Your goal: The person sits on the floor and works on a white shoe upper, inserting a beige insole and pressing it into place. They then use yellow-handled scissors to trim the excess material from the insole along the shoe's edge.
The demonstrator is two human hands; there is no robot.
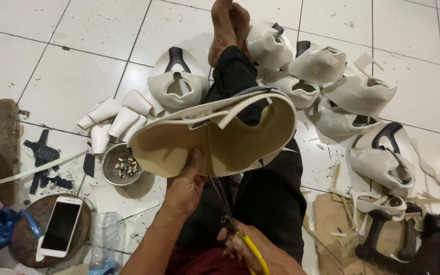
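My left hand (185,187) grips the near edge of a cream shoe upper (179,145), held inside-up over my outstretched leg in black trousers (271,193). A loose strip of trim curls along its far edge. My right hand (253,252) is shut on scissors (230,216) with yellow handles. Their dark blades point up toward the upper's lower edge, right beside my left thumb. My bare foot (226,28) rests on the tiled floor ahead.
Several finished cream uppers (357,94) lie to the right of my leg, one more (178,84) to the left. Cut cream pieces (115,117), a metal bowl (109,168) of small bits, a white phone (61,226), a plastic bottle (104,244), offcuts and cardboard (339,224) surround me.
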